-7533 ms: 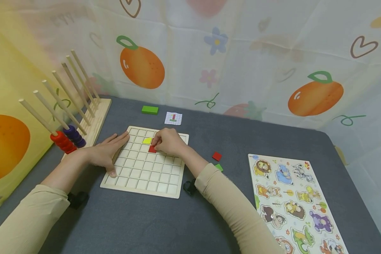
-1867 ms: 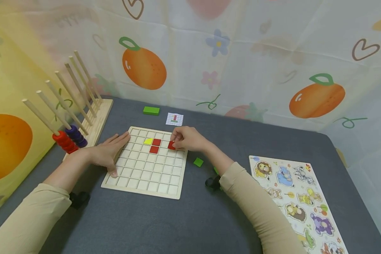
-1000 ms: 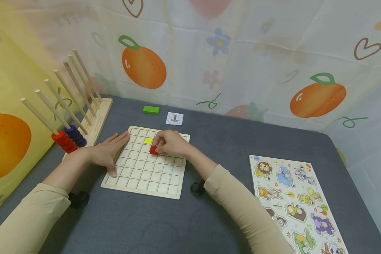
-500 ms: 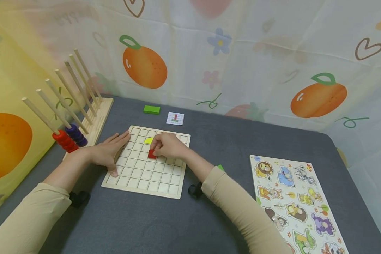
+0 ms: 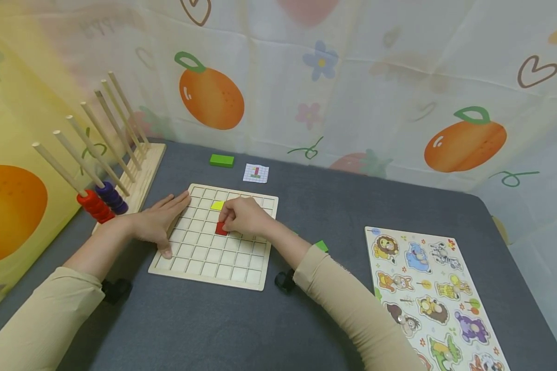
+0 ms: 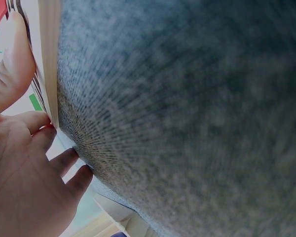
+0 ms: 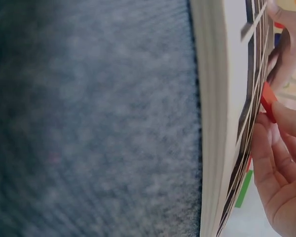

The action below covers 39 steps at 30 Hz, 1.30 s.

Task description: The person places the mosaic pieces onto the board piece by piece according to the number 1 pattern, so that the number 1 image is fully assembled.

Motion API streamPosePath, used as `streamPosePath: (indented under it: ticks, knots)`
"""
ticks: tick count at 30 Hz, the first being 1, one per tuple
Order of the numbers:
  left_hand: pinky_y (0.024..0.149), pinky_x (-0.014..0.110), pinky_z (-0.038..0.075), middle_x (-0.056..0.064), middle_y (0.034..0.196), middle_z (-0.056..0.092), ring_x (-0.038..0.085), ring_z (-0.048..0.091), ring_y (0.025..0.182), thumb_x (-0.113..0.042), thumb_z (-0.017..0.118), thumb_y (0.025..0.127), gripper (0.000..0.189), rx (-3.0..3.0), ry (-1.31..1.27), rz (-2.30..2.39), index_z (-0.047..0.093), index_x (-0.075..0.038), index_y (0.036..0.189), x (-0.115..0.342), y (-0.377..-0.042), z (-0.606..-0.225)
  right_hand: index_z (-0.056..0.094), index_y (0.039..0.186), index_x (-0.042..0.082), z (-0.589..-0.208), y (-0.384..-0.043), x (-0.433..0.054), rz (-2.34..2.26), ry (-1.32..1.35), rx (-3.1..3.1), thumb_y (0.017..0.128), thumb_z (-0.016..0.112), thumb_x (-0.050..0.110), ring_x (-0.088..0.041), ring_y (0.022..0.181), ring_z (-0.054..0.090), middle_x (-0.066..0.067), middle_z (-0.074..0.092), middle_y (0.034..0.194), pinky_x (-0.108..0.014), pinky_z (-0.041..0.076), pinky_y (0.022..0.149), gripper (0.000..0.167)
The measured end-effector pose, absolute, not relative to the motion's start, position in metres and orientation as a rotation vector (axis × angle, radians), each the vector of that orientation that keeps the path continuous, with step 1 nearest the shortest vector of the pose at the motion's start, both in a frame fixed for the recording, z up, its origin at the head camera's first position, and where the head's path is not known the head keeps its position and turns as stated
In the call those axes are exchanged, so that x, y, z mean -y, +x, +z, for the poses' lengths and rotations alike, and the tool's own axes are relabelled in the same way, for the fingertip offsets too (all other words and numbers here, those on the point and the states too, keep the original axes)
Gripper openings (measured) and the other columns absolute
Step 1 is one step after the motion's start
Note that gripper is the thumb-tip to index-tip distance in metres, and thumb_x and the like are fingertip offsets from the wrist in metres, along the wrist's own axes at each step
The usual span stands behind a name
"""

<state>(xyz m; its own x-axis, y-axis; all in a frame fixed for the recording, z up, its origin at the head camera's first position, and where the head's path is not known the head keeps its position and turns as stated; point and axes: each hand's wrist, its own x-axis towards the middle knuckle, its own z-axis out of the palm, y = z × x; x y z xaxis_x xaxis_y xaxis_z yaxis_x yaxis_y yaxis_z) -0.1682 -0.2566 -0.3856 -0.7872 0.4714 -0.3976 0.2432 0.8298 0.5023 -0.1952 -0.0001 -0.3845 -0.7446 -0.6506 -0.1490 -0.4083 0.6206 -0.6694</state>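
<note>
A pale wooden grid board [image 5: 209, 268] lies on the dark table. My left hand [image 5: 153, 224] rests along its left edge, fingers outstretched and thumb over the near part; the left wrist view shows the fingertips [image 6: 84, 173] at the board's side. Between thumb and fingers my right hand [image 5: 246, 215] pinches a red square tile [image 5: 221, 229] at a cell left of the board's middle. In the right wrist view this red tile [image 7: 268, 101] stands tilted against the grid. A yellow tile [image 5: 217, 205] sits farther up; my right hand hides the cells beside it.
Right of the board lies a green tile [image 5: 322, 246], partly behind my right forearm. Behind the board are a green block [image 5: 222, 160] and a small pattern card [image 5: 256, 173]. A peg stand [image 5: 148, 170] with red and purple beads stands left; an animal puzzle [image 5: 422, 283] lies right.
My right hand has carried a red tile from the board's right edge leftward and lowered it below the earlier red tiles, which it now covers. The left hand has stayed in place.
</note>
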Motion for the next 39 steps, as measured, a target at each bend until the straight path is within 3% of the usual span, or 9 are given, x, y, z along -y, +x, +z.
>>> streamPosePath:
  ticks: [39]
  knots:
    - [0.114,0.075,0.003,0.021,0.167,-0.009,0.057,-0.009,0.148,-0.024,0.091,0.053,0.14,-2.499,0.529,0.575,0.003,0.001,0.158,0.2562,-0.1677,-0.3863,0.074,0.09,0.011,-0.3852,-0.1908,0.002,-0.77,-0.922,-2.601,0.086,0.073,0.012,-0.007,0.074,0.06,-0.002,0.073,0.082,-0.017,0.044,0.07,0.005]
